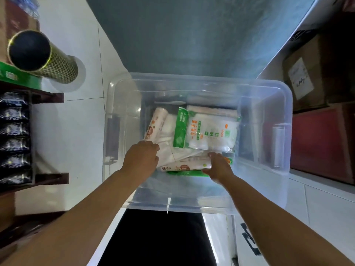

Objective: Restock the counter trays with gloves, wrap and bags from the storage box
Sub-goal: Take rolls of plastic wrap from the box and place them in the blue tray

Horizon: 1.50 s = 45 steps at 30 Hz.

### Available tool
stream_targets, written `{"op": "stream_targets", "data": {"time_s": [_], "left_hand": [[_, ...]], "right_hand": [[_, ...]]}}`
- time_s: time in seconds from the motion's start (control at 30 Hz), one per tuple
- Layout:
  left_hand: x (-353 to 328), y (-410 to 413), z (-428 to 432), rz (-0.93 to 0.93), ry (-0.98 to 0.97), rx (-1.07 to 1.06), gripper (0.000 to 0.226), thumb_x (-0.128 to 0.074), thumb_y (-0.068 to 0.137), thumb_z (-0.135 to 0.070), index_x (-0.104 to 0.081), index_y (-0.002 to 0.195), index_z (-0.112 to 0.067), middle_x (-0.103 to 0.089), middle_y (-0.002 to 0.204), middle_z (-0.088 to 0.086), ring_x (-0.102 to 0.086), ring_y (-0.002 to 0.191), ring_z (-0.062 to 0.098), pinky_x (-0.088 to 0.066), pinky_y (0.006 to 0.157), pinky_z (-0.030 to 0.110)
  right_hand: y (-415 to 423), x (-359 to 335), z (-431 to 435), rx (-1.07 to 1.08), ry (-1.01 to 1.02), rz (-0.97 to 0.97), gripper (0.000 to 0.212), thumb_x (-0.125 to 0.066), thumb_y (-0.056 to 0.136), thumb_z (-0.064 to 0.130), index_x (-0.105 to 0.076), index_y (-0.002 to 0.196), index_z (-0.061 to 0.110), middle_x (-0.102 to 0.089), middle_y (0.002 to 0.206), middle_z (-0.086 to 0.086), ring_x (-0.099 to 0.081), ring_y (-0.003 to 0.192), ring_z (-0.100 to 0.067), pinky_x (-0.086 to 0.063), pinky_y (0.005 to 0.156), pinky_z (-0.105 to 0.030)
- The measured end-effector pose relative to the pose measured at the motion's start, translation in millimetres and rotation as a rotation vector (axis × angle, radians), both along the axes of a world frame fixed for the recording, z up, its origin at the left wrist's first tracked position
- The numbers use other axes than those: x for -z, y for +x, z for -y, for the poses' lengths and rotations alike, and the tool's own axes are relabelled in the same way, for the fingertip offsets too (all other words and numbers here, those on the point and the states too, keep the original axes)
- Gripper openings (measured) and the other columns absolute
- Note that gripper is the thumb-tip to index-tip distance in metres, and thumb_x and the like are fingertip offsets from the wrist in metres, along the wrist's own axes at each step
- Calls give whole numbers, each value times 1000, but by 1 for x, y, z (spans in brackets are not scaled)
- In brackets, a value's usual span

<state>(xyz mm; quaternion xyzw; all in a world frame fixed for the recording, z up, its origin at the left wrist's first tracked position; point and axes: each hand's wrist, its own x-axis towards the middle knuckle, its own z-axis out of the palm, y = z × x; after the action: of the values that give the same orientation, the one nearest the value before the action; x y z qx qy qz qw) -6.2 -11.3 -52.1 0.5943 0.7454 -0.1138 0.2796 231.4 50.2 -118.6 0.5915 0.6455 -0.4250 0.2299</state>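
Head view, looking straight down: a clear storage box (180, 206) sits on the floor with both forearms down inside it. The step in hand looks like the first pick, drawing stock out of the box. No counter tray or worktop shows here.

Taking the middle of the box floor as the clock's centre, a green-and-white glove pack (207, 129) lies flat at about 1 o'clock. A printed roll (156, 123) leans at 10 o'clock, and loose white bags (169, 135) lie between the two. At 6 o'clock a second roll (184, 166) lies crosswise on top of a green packet (187, 173).

The right hand (219, 164) is at 5 o'clock and curls round the right end of that second roll, with the thumb above and the fingers below. The left hand (142, 156), at 8 o'clock, has its fingers bent down onto the white bags beside the roll's other end. Whether it grips them or merely rests there I cannot tell.

My judgement is that the next move is to lift the second roll clear of the box wall without dragging the green packet or the bags up with it. After that the person must turn to find the trays, which lie outside this view.
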Motion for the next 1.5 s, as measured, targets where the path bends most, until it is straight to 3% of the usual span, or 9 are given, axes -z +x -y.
{"op": "stream_targets", "data": {"time_s": [0.2,0.33,0.47,0.57,0.77,1.0,1.17,1.33,1.5], "left_hand": [[32,5,-14,11,26,-165,64,-61,84,-15,-30,139,-5,-37,144,16,-42,124,29,-39,103,38],[47,5,-20,54,-20,-297,68,-59,87,-13,-20,142,-3,-38,141,20,-48,120,33,-46,98,42],[55,3,-22,80,-38,-379,74,-61,86,-15,-15,142,-1,-42,137,21,-52,113,36,-49,90,45],[59,2,-23,70,-26,-378,79,-60,86,-12,-7,143,2,-44,133,25,-51,112,38,-48,89,45],[40,1,-21,63,-18,-319,56,-57,81,-3,-32,129,8,-49,123,26,-48,109,36,-46,86,39],[-31,4,0,241,47,-340,51,-60,82,-13,-37,126,-2,-42,120,18,-58,95,36,-52,71,39],[-97,-1,7,291,149,-230,49,-63,72,-13,-46,118,-11,-45,116,13,-57,91,34,-48,70,36],[-177,15,-2,459,335,-92,51,-68,66,-15,-56,116,-22,-64,103,4,-60,90,27,-42,67,27],[-249,71,-9,623,397,101,51,-68,62,-26,-55,111,-32,-62,91,-8,-57,73,15,-37,52,17]], "right_hand": [[0,1,0,-7,17,-34,48,-74,77,22,-45,114,14,-55,118,-10,-51,101,-25,-47,81,-35],[2,-2,-2,60,-35,-74,43,-74,75,20,-38,98,23,-57,103,-5,-55,86,-21,-49,60,-27],[1,-8,-7,22,-67,-90,57,-79,69,25,-51,117,15,-52,110,-5,-51,94,-21,-47,70,-25],[0,-18,-7,8,-64,-99,51,-81,65,27,-57,108,15,-49,100,-1,-54,97,-24,-45,70,-23],[3,-55,-3,255,-96,-254,45,-79,66,16,-46,96,15,-59,100,-7,-59,87,-24,-53,57,-21],[22,-131,12,596,24,-421,35,-76,69,10,-56,95,21,-65,99,-2,-63,93,-21,-56,75,-26],[33,-203,32,774,274,-451,29,-77,69,10,-58,83,26,-65,86,-3,-64,75,-18,-52,55,-15],[49,-284,65,935,518,-456,24,-77,66,22,-59,80,29,-67,84,-2,-68,80,-26,-58,72,-39],[84,-360,117,1087,745,-458,29,-72,56,37,-60,81,33,-71,82,4,-70,76,-20,-60,70,-40]]}}
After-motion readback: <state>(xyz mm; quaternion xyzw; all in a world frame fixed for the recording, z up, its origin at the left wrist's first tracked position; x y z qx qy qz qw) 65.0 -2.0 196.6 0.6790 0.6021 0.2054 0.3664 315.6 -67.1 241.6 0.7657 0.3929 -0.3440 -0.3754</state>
